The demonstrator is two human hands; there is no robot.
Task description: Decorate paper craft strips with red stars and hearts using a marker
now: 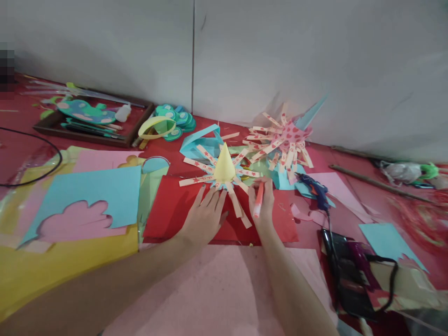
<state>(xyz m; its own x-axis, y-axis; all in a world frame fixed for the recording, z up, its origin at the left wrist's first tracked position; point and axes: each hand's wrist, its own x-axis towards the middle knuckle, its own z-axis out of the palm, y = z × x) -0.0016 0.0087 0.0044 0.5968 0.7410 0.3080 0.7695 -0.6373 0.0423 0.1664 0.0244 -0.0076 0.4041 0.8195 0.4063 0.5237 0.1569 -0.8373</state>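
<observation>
A paper craft with a yellow cone (pixel 224 164) and cream strips marked in red lies on a red sheet (pixel 168 210). My left hand (pixel 206 215) rests flat on the red sheet, fingers stretched out, fingertips touching the strips at the craft's near side. My right hand (pixel 262 200) is closed round an orange-red marker (pixel 259 199), its tip near one strip (pixel 245 186) to the right of the cone. A second, pink strip craft with red hearts (pixel 287 140) lies behind to the right.
Blue sheet with a cloud-shaped cut-out (pixel 94 191), yellow and pink sheets lie at left. A tray of craft pieces (pixel 87 121) stands at the back left. A blue glue gun (pixel 317 189) and its cable lie at right, near a dark case (pixel 350 275). The wall is close behind.
</observation>
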